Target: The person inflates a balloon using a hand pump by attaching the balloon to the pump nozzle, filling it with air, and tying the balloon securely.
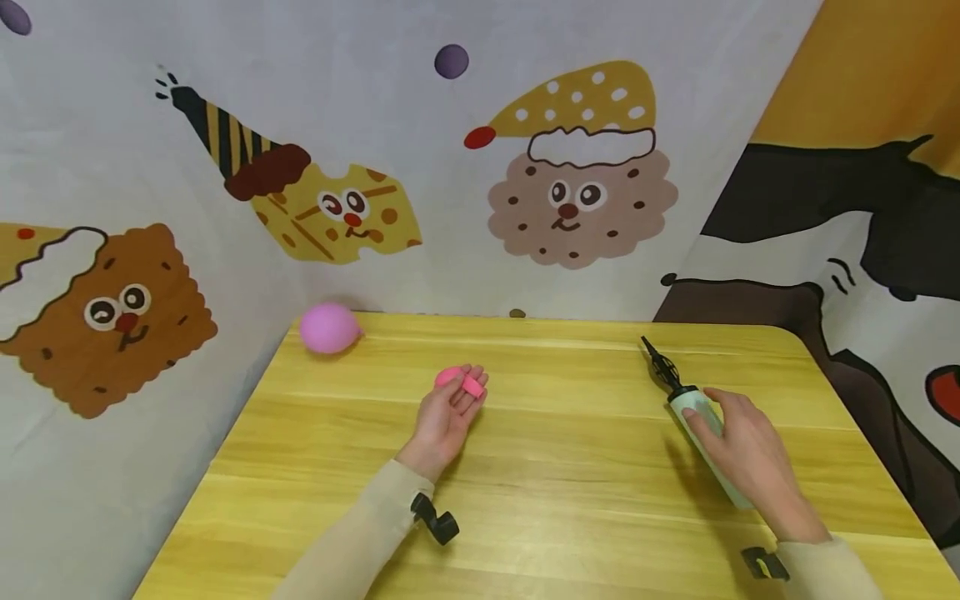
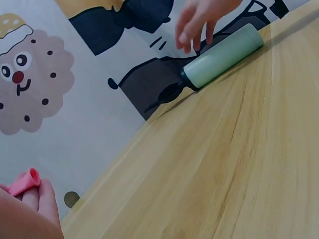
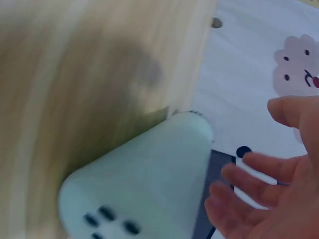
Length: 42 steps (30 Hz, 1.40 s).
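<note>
A limp pink balloon [image 1: 473, 386] lies in my left hand [image 1: 444, 427], palm turned up, pinched between thumb and fingers. Its open neck [image 2: 33, 175] points upward in the left wrist view. Toward the right side of the table lies a pale green hand pump [image 1: 688, 405] with a black nozzle [image 1: 660, 364] aimed at the back. My right hand [image 1: 753, 450] hovers just over the pump with fingers spread and loosely bent. Both wrist views show a gap between that hand [image 2: 209, 20] and the pump body [image 3: 149, 169].
An inflated purple-pink balloon [image 1: 330, 327] rests at the table's back left corner. The wooden table [image 1: 555, 500] meets a hanging cloth [image 1: 450, 275] printed with cartoon biscuits along its back edge. More cloth hangs at the left and right.
</note>
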Tool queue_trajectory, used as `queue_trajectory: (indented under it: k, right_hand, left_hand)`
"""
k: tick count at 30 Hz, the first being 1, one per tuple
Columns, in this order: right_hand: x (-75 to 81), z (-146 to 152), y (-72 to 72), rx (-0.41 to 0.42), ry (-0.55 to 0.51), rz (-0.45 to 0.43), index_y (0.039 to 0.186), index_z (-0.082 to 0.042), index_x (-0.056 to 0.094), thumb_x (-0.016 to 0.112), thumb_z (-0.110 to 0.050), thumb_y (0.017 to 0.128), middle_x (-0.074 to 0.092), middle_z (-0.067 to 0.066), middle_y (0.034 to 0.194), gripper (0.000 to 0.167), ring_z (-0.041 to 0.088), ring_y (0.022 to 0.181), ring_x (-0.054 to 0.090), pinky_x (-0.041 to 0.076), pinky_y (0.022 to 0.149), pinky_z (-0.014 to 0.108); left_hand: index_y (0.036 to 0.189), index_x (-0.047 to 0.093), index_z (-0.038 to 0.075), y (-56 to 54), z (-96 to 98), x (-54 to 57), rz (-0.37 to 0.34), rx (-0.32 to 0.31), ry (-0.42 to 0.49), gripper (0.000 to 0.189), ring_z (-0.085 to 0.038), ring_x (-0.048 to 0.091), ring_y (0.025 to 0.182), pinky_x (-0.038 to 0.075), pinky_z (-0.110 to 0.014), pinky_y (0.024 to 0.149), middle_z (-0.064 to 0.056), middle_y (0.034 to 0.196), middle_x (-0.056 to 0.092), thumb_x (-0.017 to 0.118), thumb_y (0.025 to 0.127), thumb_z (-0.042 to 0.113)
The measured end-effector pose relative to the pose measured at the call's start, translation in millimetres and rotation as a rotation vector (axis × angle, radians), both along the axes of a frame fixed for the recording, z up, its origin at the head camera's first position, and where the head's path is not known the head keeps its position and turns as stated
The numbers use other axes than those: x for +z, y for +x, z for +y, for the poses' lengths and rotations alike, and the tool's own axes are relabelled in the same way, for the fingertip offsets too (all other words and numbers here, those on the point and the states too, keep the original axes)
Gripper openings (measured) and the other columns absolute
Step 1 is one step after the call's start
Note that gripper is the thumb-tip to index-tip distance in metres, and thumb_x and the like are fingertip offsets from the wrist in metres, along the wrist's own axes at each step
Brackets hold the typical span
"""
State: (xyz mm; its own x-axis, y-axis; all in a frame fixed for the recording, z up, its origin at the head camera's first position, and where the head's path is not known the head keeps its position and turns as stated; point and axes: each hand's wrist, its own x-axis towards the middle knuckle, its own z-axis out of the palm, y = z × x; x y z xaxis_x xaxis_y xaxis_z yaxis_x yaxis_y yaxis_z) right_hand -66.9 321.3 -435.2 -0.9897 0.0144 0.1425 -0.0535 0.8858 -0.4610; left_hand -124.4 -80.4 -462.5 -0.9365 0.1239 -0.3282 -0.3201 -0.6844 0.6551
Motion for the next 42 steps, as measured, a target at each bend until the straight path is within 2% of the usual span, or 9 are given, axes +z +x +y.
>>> queue_trajectory:
  k: [3, 5, 10, 13, 17, 22, 27, 30, 42]
  right_hand:
    - [-5.0, 7.9, 0.8, -0.006, 0.062, -0.014, 0.136, 0.020, 0.047, 0.064, -0.043, 0.103, 0.049, 0.046, 0.129, 0.073, 0.063, 0.109, 0.051, 0.043, 0.086, 0.071]
    - [-6.9, 13.0, 1.0, -0.008, 0.102, -0.077, 0.136, 0.024, 0.043, 0.064, -0.049, 0.101, 0.047, 0.049, 0.126, 0.084, 0.062, 0.104, 0.052, 0.045, 0.082, 0.069]
    - [-9.5, 23.4, -0.7, 0.004, 0.168, -0.281, 0.124, 0.027, 0.044, 0.062, -0.064, 0.096, 0.053, 0.042, 0.102, 0.097, 0.044, 0.081, 0.056, 0.048, 0.066, 0.054]
    - [-13.2, 27.3, -0.6, 0.008, 0.160, -0.384, 0.113, 0.024, 0.046, 0.065, -0.066, 0.093, 0.054, 0.029, 0.092, 0.094, 0.033, 0.074, 0.054, 0.047, 0.062, 0.047]
    - [-19.2, 29.7, 1.1, -0.010, 0.143, -0.454, 0.109, 0.022, 0.046, 0.066, -0.060, 0.094, 0.052, 0.024, 0.088, 0.086, 0.031, 0.072, 0.053, 0.048, 0.060, 0.045]
    - [-20.4, 29.2, 1.6, -0.015, 0.133, -0.398, 0.111, 0.019, 0.047, 0.065, -0.051, 0.098, 0.054, 0.020, 0.086, 0.073, 0.029, 0.070, 0.052, 0.045, 0.055, 0.041]
    - [-17.2, 19.7, 3.7, 0.029, 0.074, -0.360, 0.134, 0.018, 0.040, 0.057, -0.057, 0.101, 0.062, 0.021, 0.097, 0.083, 0.029, 0.076, 0.058, 0.046, 0.056, 0.041]
    - [-15.3, 4.7, 6.9, 0.061, 0.010, -0.325, 0.139, 0.016, 0.039, 0.057, -0.058, 0.102, 0.065, 0.024, 0.104, 0.085, 0.030, 0.080, 0.062, 0.050, 0.060, 0.043]
    - [-14.1, -57.2, 25.6, 0.181, -0.153, -0.155, 0.133, 0.000, 0.058, 0.077, -0.046, 0.092, 0.070, 0.011, 0.106, 0.065, 0.019, 0.082, 0.061, 0.051, 0.066, 0.037]
  left_hand:
    - [0.157, 0.029, -0.007, -1.1, 4.0, 2.9, 0.009, 0.013, -0.005, 0.050, -0.035, 0.042, 0.146, 0.036, -0.040, 0.119, -0.026, 0.161, 0.035, 0.037, 0.114, 0.016]
    - [0.157, 0.030, -0.007, -2.3, 6.5, 3.5, 0.013, 0.022, -0.005, 0.050, -0.035, 0.042, 0.146, 0.037, -0.040, 0.119, -0.027, 0.160, 0.036, 0.038, 0.114, 0.016]
    - [0.155, 0.035, -0.006, -3.7, 11.3, 4.4, 0.006, 0.052, -0.007, 0.047, -0.035, 0.046, 0.143, 0.041, -0.039, 0.116, -0.026, 0.158, 0.039, 0.040, 0.113, 0.016]
    - [0.153, 0.038, -0.005, -3.1, 13.3, 4.7, -0.003, 0.067, 0.002, 0.046, -0.034, 0.048, 0.142, 0.042, -0.039, 0.115, -0.025, 0.156, 0.044, 0.041, 0.113, 0.015]
    - [0.152, 0.041, -0.005, -2.9, 15.8, 3.2, -0.013, 0.077, 0.019, 0.044, -0.034, 0.048, 0.142, 0.043, -0.039, 0.114, -0.024, 0.153, 0.048, 0.042, 0.113, 0.015]
    - [0.150, 0.043, -0.004, -3.4, 16.6, 2.0, -0.012, 0.082, 0.017, 0.042, -0.034, 0.049, 0.141, 0.043, -0.039, 0.114, -0.024, 0.155, 0.046, 0.041, 0.113, 0.015]
    - [0.151, 0.041, -0.004, -4.7, 16.3, 1.2, -0.012, 0.081, 0.038, 0.043, -0.033, 0.047, 0.143, 0.042, -0.038, 0.115, -0.025, 0.158, 0.041, 0.040, 0.113, 0.015]
    - [0.152, 0.040, -0.004, -5.3, 17.1, 1.6, -0.021, 0.083, 0.073, 0.043, -0.034, 0.045, 0.145, 0.042, -0.037, 0.115, -0.026, 0.159, 0.039, 0.040, 0.113, 0.015]
    - [0.155, 0.035, -0.002, -7.8, 27.0, 6.3, -0.030, 0.090, 0.156, 0.046, -0.031, 0.044, 0.145, 0.041, -0.036, 0.116, -0.021, 0.156, 0.044, 0.041, 0.112, 0.016]
